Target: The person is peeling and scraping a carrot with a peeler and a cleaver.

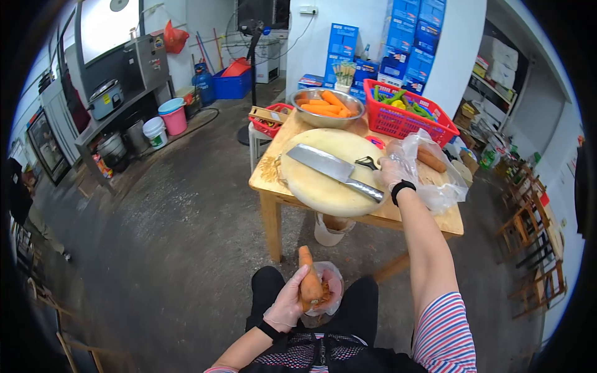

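My left hand (288, 303), in a thin clear glove, is closed around an unpeeled carrot (310, 286) above a bin lined with a plastic bag (334, 287), with orange peelings inside. At the right edge of the round cutting board (323, 202), my gloved right hand (391, 172) has its fingers at a black peeler (367, 162) and appears to grip its handle, which is partly hidden. A cleaver (322, 163) lies flat across the board. Just right of that hand, a clear plastic bag (457, 180) holds unpeeled carrots (431, 159).
Behind the board stand a metal bowl (329, 119) of peeled carrots and a red basket (407, 124) with green vegetables. A white bucket (329, 231) sits under the wooden table (268, 180). Blue boxes (404, 46) are stacked by the wall. Another person (31, 205) is at far left.
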Action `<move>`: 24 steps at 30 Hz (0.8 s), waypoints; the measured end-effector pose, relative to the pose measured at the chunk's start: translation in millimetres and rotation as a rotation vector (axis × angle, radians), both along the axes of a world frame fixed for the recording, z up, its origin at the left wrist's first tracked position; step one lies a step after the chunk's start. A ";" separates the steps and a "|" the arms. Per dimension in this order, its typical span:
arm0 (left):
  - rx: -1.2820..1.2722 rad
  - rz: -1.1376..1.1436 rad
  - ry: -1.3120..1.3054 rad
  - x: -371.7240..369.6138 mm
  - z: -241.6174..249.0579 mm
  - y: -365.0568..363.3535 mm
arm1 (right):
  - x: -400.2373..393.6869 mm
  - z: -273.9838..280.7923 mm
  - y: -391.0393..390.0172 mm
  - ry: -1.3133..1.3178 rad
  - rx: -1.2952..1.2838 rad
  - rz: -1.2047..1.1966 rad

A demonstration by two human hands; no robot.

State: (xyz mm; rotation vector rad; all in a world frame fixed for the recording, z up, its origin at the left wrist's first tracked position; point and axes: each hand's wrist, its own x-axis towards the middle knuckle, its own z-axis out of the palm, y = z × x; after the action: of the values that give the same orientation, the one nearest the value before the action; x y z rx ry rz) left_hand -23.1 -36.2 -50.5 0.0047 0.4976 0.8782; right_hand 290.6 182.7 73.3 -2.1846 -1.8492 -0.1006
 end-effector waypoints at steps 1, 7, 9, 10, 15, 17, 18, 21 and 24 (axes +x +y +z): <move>0.010 0.011 0.002 -2.0 -0.7 -0.2 | -2.5 -1.8 5.5 -0.012 -0.012 -0.018; 0.061 0.025 0.051 -8.1 11.1 -2.3 | 12.3 -14.4 26.7 0.023 -0.176 -0.013; 0.065 0.032 0.073 -6.3 5.9 -1.5 | 15.7 -11.3 26.5 0.124 -0.159 -0.031; 0.075 0.037 0.093 -5.4 4.7 0.2 | 14.6 -3.3 19.5 0.185 -0.108 -0.033; 0.234 0.104 0.119 -13.8 18.2 3.0 | -15.1 25.9 -41.3 0.579 0.291 0.256; 0.303 0.108 0.080 -14.5 17.3 9.8 | -41.9 28.4 -92.4 0.730 0.291 0.417; 0.301 0.106 0.079 -13.4 15.7 12.2 | -54.6 15.3 -117.3 0.810 0.335 0.481; 0.277 0.100 0.020 -7.1 18.7 14.1 | -98.7 2.9 -193.4 1.167 0.123 0.395; 0.323 0.020 -0.093 -2.8 17.2 15.4 | -118.3 -32.2 -227.4 1.268 0.059 0.389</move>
State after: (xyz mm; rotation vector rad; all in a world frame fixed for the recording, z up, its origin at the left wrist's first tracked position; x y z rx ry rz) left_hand -25.9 -20.8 -33.3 0.2530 0.2657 0.9661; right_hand 172.3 -44.7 41.1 -1.1936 -1.3413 1.0220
